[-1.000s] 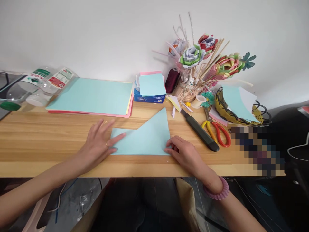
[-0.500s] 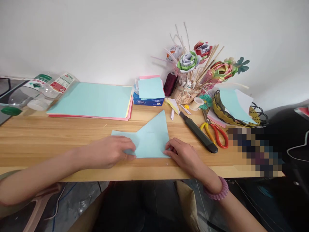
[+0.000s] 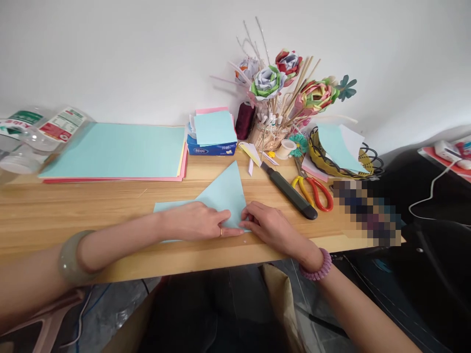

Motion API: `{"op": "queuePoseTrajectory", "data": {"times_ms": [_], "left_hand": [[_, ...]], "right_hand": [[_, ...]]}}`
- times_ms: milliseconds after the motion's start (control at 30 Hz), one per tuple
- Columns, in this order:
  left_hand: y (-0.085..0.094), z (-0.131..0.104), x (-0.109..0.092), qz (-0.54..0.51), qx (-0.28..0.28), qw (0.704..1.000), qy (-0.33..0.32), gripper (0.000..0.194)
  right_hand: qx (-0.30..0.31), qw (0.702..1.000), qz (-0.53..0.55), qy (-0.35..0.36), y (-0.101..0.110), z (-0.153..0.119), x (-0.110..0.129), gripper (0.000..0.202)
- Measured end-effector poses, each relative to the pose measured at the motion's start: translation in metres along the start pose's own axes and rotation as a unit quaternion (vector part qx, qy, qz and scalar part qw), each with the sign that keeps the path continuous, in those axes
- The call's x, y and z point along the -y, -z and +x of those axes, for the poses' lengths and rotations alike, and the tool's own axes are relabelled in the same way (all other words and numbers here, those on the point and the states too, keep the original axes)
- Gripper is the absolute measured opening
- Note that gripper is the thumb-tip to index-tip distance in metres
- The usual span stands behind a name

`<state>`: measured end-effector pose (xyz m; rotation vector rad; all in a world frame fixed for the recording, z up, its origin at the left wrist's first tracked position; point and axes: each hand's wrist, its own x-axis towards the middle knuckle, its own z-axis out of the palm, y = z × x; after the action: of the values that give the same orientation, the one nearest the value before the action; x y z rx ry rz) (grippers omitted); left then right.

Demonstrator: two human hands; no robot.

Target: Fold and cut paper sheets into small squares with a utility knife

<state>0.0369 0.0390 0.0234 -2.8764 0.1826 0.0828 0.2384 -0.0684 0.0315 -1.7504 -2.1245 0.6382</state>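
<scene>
A light blue sheet of paper [image 3: 222, 189] lies on the table in front of me, with a pointed part rising on its right and a lower strip stretching left. My left hand [image 3: 200, 220] rests across it, fingers apart, one ringed finger stretched along the near edge towards the lower right corner. At that corner my right hand [image 3: 265, 223] is closed, its curled fingertips gripping the paper's right edge. The left hand and forearm hide much of the sheet's lower part.
Behind the sheet are a stack of coloured paper [image 3: 117, 152], a blue tissue box [image 3: 211, 148] and a container of paper flowers [image 3: 270, 135]. To the right lie a utility knife [image 3: 292, 193], scissors [image 3: 320, 193] and a basket [image 3: 320, 157]. Plastic bottles [image 3: 55, 130] lie at left.
My left hand has slid right along the paper's near edge, close to my right hand. The right hand stays at the corner. The whole view has shifted slightly.
</scene>
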Motion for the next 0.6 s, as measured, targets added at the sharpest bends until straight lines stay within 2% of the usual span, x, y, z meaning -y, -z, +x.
{"op": "queuePoseTrajectory", "data": {"times_ms": [200,400,500,600], "left_hand": [[-0.002,0.001,0.000,0.004,0.019,1.000,-0.004,0.062],[0.000,0.002,0.005,-0.011,-0.029,0.999,-0.036,0.048],[-0.002,0.002,0.009,-0.045,-0.053,0.996,-0.060,0.042],[-0.006,0.001,0.012,-0.103,-0.036,0.993,-0.055,0.043]], "right_hand": [[-0.003,1.000,-0.007,0.002,0.001,0.001,0.000,0.004],[-0.013,1.000,-0.018,0.009,-0.003,0.000,-0.002,0.004],[-0.021,0.999,-0.025,0.010,-0.006,-0.001,-0.004,0.003],[-0.027,0.999,-0.030,0.010,-0.008,-0.001,-0.006,0.004]]}}
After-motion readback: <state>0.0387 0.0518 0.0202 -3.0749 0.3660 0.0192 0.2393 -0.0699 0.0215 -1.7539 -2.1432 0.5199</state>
